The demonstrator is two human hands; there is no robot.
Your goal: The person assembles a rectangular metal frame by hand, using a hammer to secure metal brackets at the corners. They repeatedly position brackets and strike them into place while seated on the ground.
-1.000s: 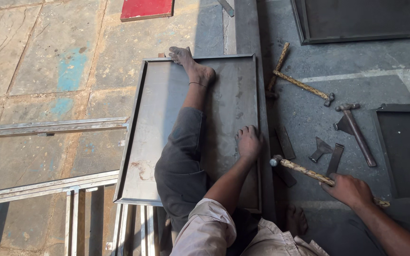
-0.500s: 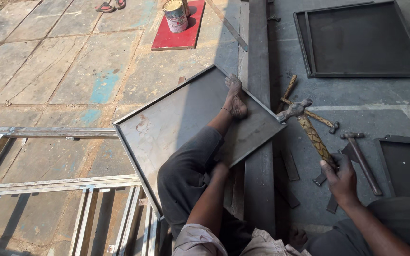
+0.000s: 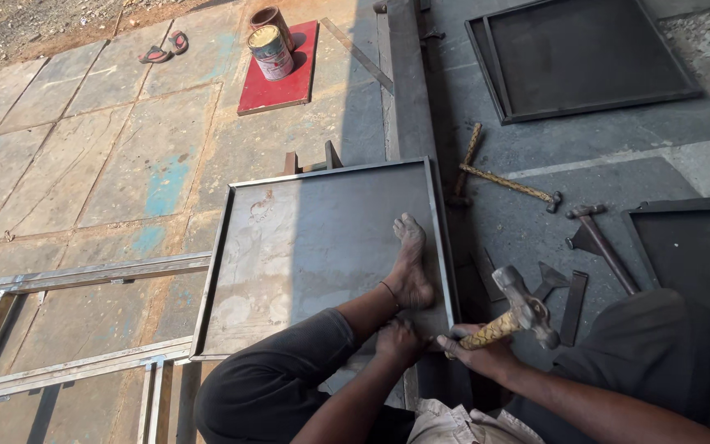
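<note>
Steel tray [image 3: 306,247] under left hand [image 3: 398,341] pressing its edge, right hand [image 3: 474,349] grip wrapped around hammer [image 3: 515,316]

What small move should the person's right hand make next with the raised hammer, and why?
Probably bring the hammer down on the near rim of the metal tray. The right hand grips its handle with the head lifted above that rim, while the left hand and a bare foot press the tray steady.
</note>
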